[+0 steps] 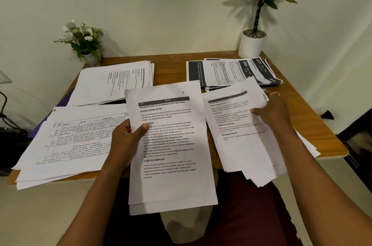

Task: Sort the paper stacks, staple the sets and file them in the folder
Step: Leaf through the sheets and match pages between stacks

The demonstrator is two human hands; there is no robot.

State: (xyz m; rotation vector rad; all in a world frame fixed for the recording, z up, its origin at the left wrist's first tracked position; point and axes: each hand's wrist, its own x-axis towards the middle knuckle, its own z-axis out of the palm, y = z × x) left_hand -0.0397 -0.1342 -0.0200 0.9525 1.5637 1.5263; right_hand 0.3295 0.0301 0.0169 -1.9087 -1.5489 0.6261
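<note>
My left hand point(125, 140) grips a thin set of printed sheets point(171, 155) by its left edge, held upright above my lap at the table's front. My right hand point(273, 112) pinches the top sheet of a fanned paper stack point(241, 137) lying at the table's right front, thumb on the page's right side. A stack with printed tables point(70, 141) lies at the left front. Another white stack point(112, 82) lies at the back left. A pile of sheets with dark headers point(231, 72) lies at the back right. A purple folder point(37, 131) peeks out beneath the left stacks.
The wooden table point(314, 120) stands against a white wall. A small vase of white flowers point(84, 42) stands at the back left corner, a potted plant in a white pot point(252, 42) at the back right. Several stacks overhang the front edge.
</note>
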